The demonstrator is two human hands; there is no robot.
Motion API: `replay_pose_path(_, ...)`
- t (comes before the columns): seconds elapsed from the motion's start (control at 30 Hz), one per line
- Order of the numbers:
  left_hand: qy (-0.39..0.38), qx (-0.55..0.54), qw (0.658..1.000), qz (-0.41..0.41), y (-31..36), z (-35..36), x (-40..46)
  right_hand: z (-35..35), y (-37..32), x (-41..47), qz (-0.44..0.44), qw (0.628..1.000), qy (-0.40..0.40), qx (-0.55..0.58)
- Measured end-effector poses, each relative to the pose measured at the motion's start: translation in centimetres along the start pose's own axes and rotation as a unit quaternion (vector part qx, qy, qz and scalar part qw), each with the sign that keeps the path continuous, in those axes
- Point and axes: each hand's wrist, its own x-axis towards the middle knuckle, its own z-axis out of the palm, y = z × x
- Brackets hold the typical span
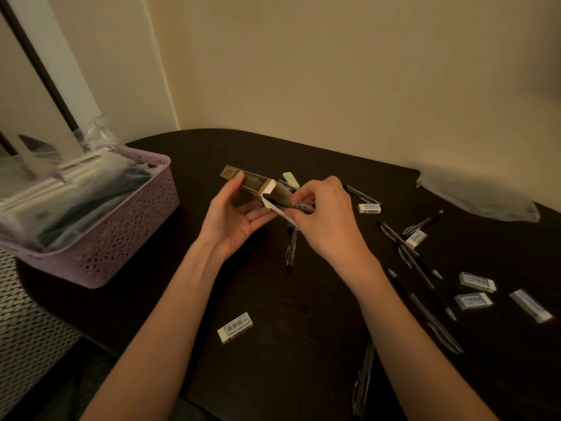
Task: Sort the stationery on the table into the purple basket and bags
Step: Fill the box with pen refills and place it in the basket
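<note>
Your left hand [235, 220] cradles one gold pen box [252, 185], end flap open | your right hand [324, 214] pinches one pen [299, 206] at its mouth | six white erasers on the table [303, 299], nearest [235, 327] toward you; one pale green eraser [291, 180] behind the box | loose pens at right, count unclear | one purple basket [121, 238] far left, holding filled bags.

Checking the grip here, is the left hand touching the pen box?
Touching. The head view shows the left hand gripping the pen box, thumb on top and fingers beneath.
</note>
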Motion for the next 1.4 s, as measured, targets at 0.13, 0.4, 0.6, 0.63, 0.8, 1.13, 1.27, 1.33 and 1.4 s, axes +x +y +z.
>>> replay_pose_path(0.13, 0.004, -0.041, 0.999, 0.005, 0.2, -0.3, 0.1, -0.8, 0.2, 0.2, -0.022, 0.996, -0.056, 0.065)
replay_pose_path(0.4, 0.01, -0.074, 0.997, 0.0, 0.6, -0.7, 0.2, -2.5, 0.1, 0.0, -0.054, 0.981, -0.073, 0.169)
replay_pose_path(0.6, 0.008, -0.073, 0.997, 0.017, 0.9, -0.4, -0.2, -1.2, 0.3, 0.0, -0.123, 0.986, 0.052, 0.102)
replay_pose_path(0.63, 0.003, -0.071, 0.997, 0.02, 0.9, -0.3, -0.3, -1.0, 0.2, 0.0, -0.153, 0.983, 0.058, 0.08)
replay_pose_path(0.8, -0.015, -0.045, 0.998, 0.031, 1.0, -0.5, -0.6, -0.7, 0.4, 0.1, -0.237, 0.971, -0.016, -0.005)
replay_pose_path(1.13, -0.017, -0.051, 0.998, 0.029, 1.0, -0.5, -0.4, -0.8, 1.2, 0.4, -0.261, 0.965, -0.016, 0.035)
replay_pose_path(1.27, -0.011, -0.049, 0.998, 0.032, 0.9, -0.6, -0.2, -0.5, 1.4, 0.4, -0.217, 0.975, -0.002, 0.056)
replay_pose_path(1.33, 0.005, -0.051, 0.998, 0.036, 0.9, -0.7, 0.0, -0.3, 1.8, 0.9, -0.146, 0.983, 0.062, 0.095)
replay_pose_path(1.4, 0.023, -0.065, 0.997, 0.039, 0.9, -0.9, 0.1, 0.2, 2.4, 1.5, -0.039, 0.995, 0.045, 0.074)
